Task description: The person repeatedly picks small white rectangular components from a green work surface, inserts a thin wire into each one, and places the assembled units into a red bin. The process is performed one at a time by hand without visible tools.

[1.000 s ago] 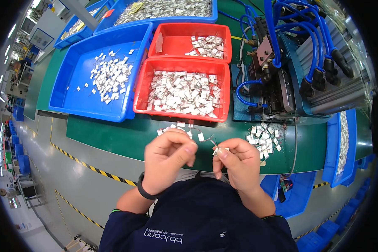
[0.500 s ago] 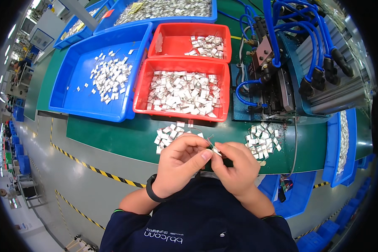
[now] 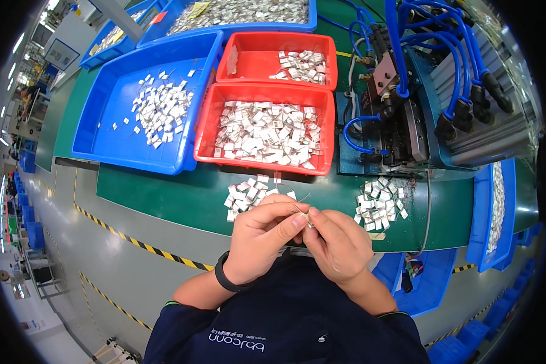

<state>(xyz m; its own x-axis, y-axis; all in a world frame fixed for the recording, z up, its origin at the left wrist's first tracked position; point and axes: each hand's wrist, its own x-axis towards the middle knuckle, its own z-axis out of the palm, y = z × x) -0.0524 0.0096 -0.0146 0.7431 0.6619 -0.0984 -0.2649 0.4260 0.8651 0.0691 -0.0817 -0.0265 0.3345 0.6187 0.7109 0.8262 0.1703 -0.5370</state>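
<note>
Part point(image 3: 310, 222) in work: small white block with thin wire leads point(image 3: 306, 199), lower centre of frame, held up off the tabletop point(image 3: 164, 197) near its front edge. Left hand point(image 3: 262, 233) pinches it between thumb and forefinger; right hand point(image 3: 341, 242) pinches the same part from the other side, fingertips meeting. Exact grip split (body vs leads) hidden by fingers, can't tell.

Handling, my judgement: hold body firmly with one hand, work leads with light fingertip pressure on the other. Don't bend wires sharply at the exit from the body; keep them from crossing or snagging.

Looks: white, boxy, mostly covered by fingertips; leads thin, greyish, sticking up and slightly right. Fine detail too small to read.

Around it: loose white pile point(image 3: 247, 193) just beyond left hand, second pile point(image 3: 380, 203) to the right of the right hand. Red bin point(image 3: 264, 164) upper centre, well filled with similar parts; smaller red bin point(image 3: 249, 68) behind it, parts on its right side. Big blue bin point(image 3: 106, 103) upper left, parts heaped toward its right. Machine point(image 3: 415, 130) with blue hoses point(image 3: 350, 128) upper right.
</note>
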